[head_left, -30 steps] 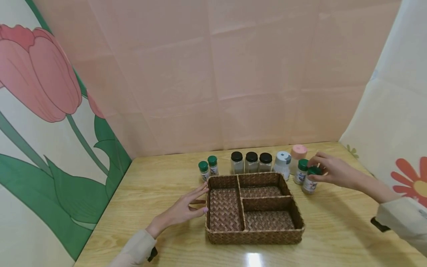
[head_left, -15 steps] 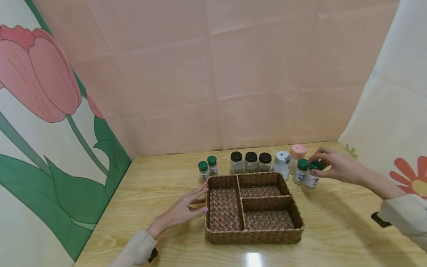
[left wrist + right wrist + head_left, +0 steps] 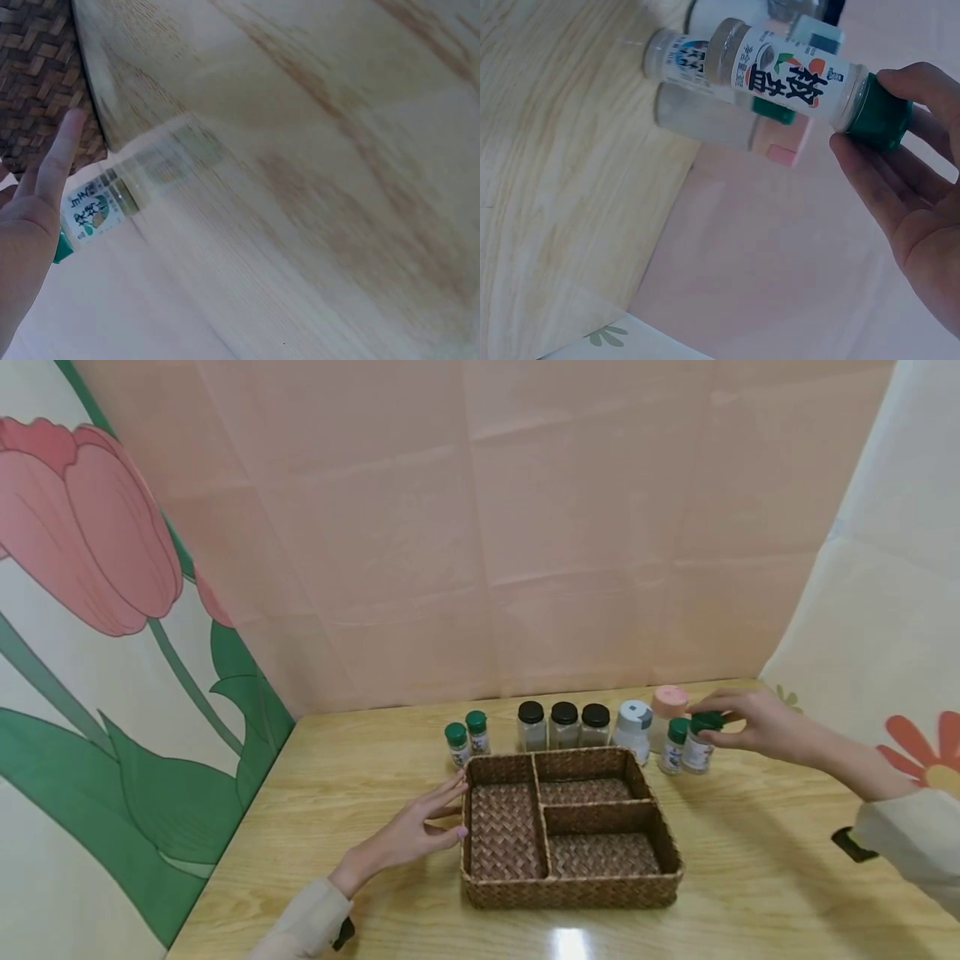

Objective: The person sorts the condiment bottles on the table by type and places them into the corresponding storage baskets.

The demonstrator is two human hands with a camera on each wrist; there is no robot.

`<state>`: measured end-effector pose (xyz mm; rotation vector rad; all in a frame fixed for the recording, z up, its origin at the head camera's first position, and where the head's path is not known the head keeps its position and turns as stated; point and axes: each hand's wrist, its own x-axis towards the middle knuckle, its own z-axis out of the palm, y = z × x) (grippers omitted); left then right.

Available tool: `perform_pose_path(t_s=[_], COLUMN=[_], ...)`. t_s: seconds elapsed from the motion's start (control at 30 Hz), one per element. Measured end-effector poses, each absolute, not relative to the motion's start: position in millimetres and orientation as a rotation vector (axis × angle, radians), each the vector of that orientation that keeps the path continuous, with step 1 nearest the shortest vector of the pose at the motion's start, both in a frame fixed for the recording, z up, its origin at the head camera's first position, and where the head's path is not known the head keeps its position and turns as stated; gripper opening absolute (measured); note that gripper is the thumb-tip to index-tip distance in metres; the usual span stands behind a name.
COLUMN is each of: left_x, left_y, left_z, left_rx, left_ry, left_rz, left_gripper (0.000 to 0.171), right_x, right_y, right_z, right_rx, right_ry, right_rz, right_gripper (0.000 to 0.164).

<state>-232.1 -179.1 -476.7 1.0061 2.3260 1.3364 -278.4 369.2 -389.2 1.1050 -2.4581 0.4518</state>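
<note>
My right hand (image 3: 772, 731) pinches the green cap of a clear seasoning jar (image 3: 697, 756) at the table's right. In the right wrist view the jar's white label (image 3: 787, 75) faces the camera; whether its base touches the table I cannot tell. Just left of it stands a similar green-capped jar (image 3: 672, 753). My left hand (image 3: 411, 831) has its fingers extended, fingertips touching the left wall of a brown woven basket (image 3: 573, 893) with three compartments. Behind that hand are two small green-capped jars (image 3: 457, 747); one label (image 3: 94, 210) shows in the left wrist view.
Behind the basket stand black-capped jars (image 3: 564, 731) in a row, then a white jar with a grey-blue cap (image 3: 633, 735) and a pink-capped jar (image 3: 667, 706). A pink cloth backdrop (image 3: 480, 568) rises at the table's (image 3: 352, 760) back edge; printed panels flank it.
My right hand has carried its green-capped jar a little back and to the left, up beside the similar jar, still holding the cap. My left hand and the basket have not visibly moved.
</note>
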Motion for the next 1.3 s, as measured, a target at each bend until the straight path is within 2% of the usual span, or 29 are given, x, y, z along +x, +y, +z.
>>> perform_pose_path(t_s=[0.33, 0.77, 1.03, 1.3], left_x=[-231.8, -231.5, -231.2, -231.0], left_y=[-179.0, -179.0, -178.8, -180.6], left_z=[-476.1, -474.8, -474.5, -475.6], left_rx=[0.995, 0.999, 0.991, 1.007], left_ry=[2.323, 2.310, 2.326, 2.336], left_rz=[1.340, 1.346, 1.336, 1.332], left_gripper=[0.072, 0.072, 0.072, 0.073], right_x=[-273.2, -268.9, -262.3, -262.7], right_y=[356.7, 332.9, 318.2, 301.4], right_z=[-374.7, -358.0, -348.8, -344.1], right_rx=[1.056, 1.106, 1.041, 0.994], right_ry=[-2.472, -2.406, -2.480, -2.572], right_rz=[0.526, 0.513, 0.485, 0.664], right_gripper=[0.045, 0.055, 0.045, 0.041])
